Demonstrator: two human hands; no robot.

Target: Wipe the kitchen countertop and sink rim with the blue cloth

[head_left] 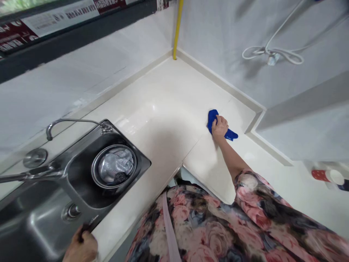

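My right hand (219,127) is stretched out over the white countertop (163,120) and closed on a blue cloth (212,119), pressing it flat near the right wall. Part of the cloth sticks out to the right of my fist. My left hand (81,247) rests at the front edge of the steel sink (35,218), fingers curled over the rim with a small dark thing under them that I cannot make out.
A metal strainer bowl (114,165) sits in the sink's small basin, with two taps (75,122) behind it. A yellow pipe (177,29) runs up the corner. A white cable (272,54) hangs on the right wall. Red and white cups (327,176) stand far right.
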